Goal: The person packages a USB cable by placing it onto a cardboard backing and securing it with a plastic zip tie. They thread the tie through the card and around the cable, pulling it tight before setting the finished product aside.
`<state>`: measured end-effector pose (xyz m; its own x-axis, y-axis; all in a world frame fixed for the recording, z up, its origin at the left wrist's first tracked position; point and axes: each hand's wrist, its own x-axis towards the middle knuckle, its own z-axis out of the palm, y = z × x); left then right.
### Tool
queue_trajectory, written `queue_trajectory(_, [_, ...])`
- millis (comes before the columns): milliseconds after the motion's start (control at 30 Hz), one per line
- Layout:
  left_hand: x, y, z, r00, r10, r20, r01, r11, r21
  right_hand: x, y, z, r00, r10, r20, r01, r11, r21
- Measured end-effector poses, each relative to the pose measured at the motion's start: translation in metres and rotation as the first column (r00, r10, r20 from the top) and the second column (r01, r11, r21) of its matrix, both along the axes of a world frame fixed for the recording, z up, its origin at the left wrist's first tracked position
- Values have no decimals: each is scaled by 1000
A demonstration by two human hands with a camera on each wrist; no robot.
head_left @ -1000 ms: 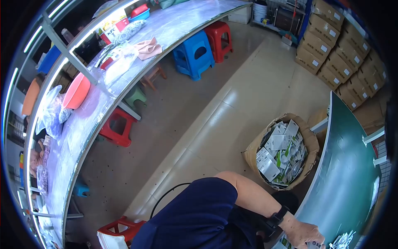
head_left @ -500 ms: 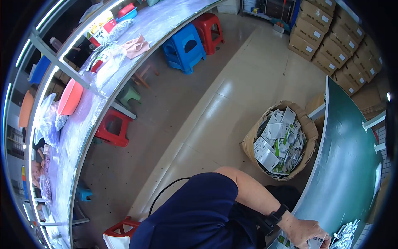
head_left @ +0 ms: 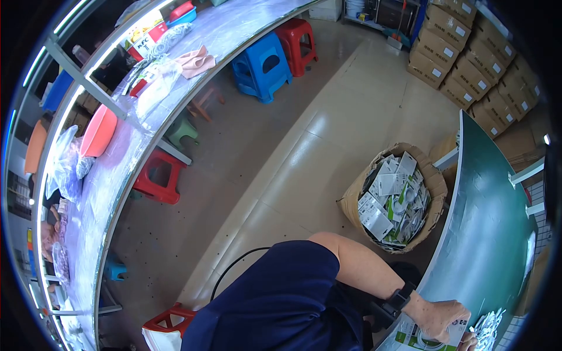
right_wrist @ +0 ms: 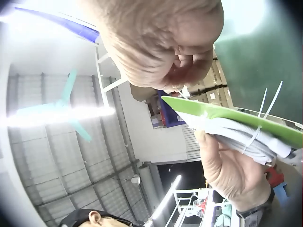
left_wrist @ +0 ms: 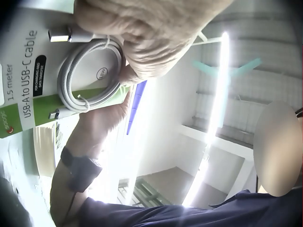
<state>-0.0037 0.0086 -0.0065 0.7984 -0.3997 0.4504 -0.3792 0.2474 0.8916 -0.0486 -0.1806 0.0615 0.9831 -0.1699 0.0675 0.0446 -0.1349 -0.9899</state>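
Note:
My left hand (head_left: pixel 440 319) grips a printed card (head_left: pixel 404 337) at the table edge. A coiled grey-white USB cable (left_wrist: pixel 71 78) lies on the card's face, bound by small ties in the left wrist view. Behind the card there, the right hand (left_wrist: pixel 106 120) reaches to its edge. In the right wrist view, my curled right fingers (right_wrist: pixel 189 71) pinch a thin white cable tie (right_wrist: pixel 184 92) by the card's pointed corner. Two tie ends (right_wrist: pixel 272 101) stick up from the green side. The left thumb (right_wrist: pixel 208 149) presses the cable side.
A bunch of white ties (head_left: pixel 489 329) lies on the green table (head_left: pixel 486 234) beside my hands. Next to the table stands a cardboard box (head_left: pixel 351 202) full of carded cables. Stacked cartons (head_left: pixel 445 44), a long bench (head_left: pixel 140 128) and plastic stools (head_left: pixel 261 67) are farther off.
The head view has shifted slightly. The card has turned, so its printed face and the coiled cable now show beneath the left hand. Right-hand fingers show at the card's lower right.

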Motion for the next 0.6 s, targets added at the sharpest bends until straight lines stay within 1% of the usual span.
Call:
queue_trajectory(33, [-3, 5, 3, 1000, -18, -7, 18, 1000, -8, -2, -1, 2, 1000, -6, 6, 5, 1000, 16])
queue_trajectory(133, [-6, 21, 10, 997, -60, -43, 59, 998, -23, -6, 5, 4, 999, -33, -14, 31, 990, -137])
queue_trajectory(233, [-9, 36, 19, 994, -67, -82, 63, 997, -44, 8, -12, -7, 999, -12, -33, 10, 997, -74])
queue_trajectory(267, [-9, 39, 20, 995, -42, -91, 38, 998, -50, 12, -14, -10, 999, -35, -9, 32, 976, -214])
queue_trajectory(300, [-4, 38, 17, 997, 33, -70, -36, 998, -45, 14, -13, -11, 998, -59, 18, 62, 934, -351])
queue_trajectory(333, [0, 37, 14, 993, 109, -51, -111, 993, -39, 18, -13, -13, 995, -86, 51, 100, 872, -479])
queue_trajectory(367, [6, 34, 10, 986, 165, -24, -166, 985, -38, 19, -16, -15, 988, -124, 91, 153, 788, -596])
queue_trajectory(400, [9, 33, 8, 983, 175, -53, -181, 972, -149, 21, -24, -24, 999, -54, -3, 54, 985, 162])
queue_trajectory(433, [13, 31, 9, 984, 153, -93, -172, 951, -258, 41, -88, -60, 995, 98, -33, -84, 951, 296])
queue_trajectory(467, [13, 34, 18, 984, 109, -143, -143, 955, -259, 13, -40, -34, 993, 119, -8, -116, 978, 173])
queue_trajectory(500, [12, 38, 28, 981, 33, -193, -82, 963, -255, -3, -11, -30, 999, 31, 35, -39, 972, 231])
queue_trajectory(533, [-4, 30, 27, 983, -24, -184, -37, 947, -321, -33, -8, -27, 1000, 2, -10, 0, 984, 181])
queue_trajectory(567, [-6, 21, 27, 976, -37, -212, -23, 961, -275, -49, 12, -17, 988, -156, -14, 156, 988, -2])
queue_trajectory(600, [-8, 30, 45, 973, -76, -217, 42, 986, -158, -61, 20, -9, 988, -146, 44, 150, 983, -104])
